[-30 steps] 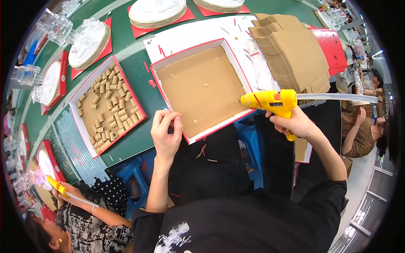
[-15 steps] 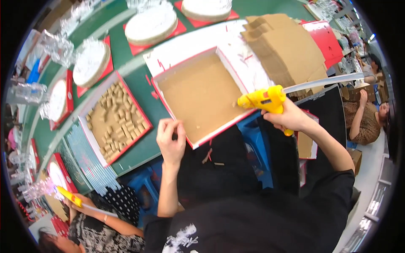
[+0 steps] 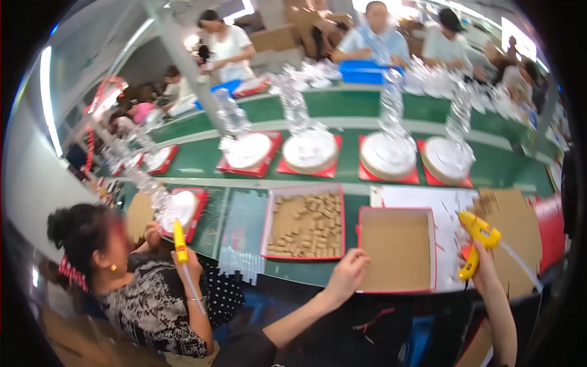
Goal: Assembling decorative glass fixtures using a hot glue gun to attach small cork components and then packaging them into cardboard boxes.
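- Closed around the handle of a yellow plastic glue gun (image 3: 477,227), long clear glue stick (image 3: 518,260) trailing behind, at right of frame: the right hand (image 3: 483,269).
- Curled at the left edge of a shallow square box with red rim, white walls and brown cardboard floor (image 3: 397,251), below centre: the left hand (image 3: 347,278), fingers bunched; whether pinching the wall or merely touching it, impossible to tell.
- Well apart, one to each side of the box: both hands.
- Lying right of centre on a green tabletop (image 3: 351,214), with a white paper sheet (image 3: 422,197) showing behind and to the right: the box.
- Just changed: view tipped up from the box to the tables beyond; glue gun shifted from above the box's right edge to outside it, nozzle now near stacked brown cardboard sheets (image 3: 516,223).
- Meaning, in all likelihood, no glue going into the box at this instant.
- Set left of the box: a second red-rimmed box (image 3: 264,244) of short brown cardboard tubes (image 3: 321,226).
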A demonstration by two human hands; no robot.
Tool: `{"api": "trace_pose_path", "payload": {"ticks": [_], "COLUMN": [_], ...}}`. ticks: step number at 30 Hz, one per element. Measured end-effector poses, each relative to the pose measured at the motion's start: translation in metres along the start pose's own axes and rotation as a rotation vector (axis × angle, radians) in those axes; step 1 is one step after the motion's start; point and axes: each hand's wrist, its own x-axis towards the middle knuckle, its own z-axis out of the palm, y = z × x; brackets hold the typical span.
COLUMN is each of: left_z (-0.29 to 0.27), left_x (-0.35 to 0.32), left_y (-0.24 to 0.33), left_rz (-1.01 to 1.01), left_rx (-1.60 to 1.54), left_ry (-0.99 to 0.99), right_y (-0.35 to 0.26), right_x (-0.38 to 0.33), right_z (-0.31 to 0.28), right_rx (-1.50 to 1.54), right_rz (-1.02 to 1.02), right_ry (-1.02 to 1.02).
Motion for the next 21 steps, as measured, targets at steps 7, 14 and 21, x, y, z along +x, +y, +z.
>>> {"api": "trace_pose_path", "payload": {"ticks": [7, 14, 21], "left_z": [-0.037, -0.028, 0.04], "left_x": [0.029, 0.18, 0.357], "left_y": [0.024, 0.013, -0.089], "left_rz": [0.184, 0.233, 0.127], "left_rx": [0.113, 0.002, 0.159], "left_ry": [0.052, 0.118, 0.453], "right_y": [-0.006, -0.014, -0.007], "right_x": [0.026, -0.039, -0.139], "right_z": [-0.005, -0.019, -0.04], "right_rx": [-0.156, -0.567, -0.766], "right_rz": [0.319, -0.198, -0.376], "right_ry": [-0.107, -0.251, -0.304]}}
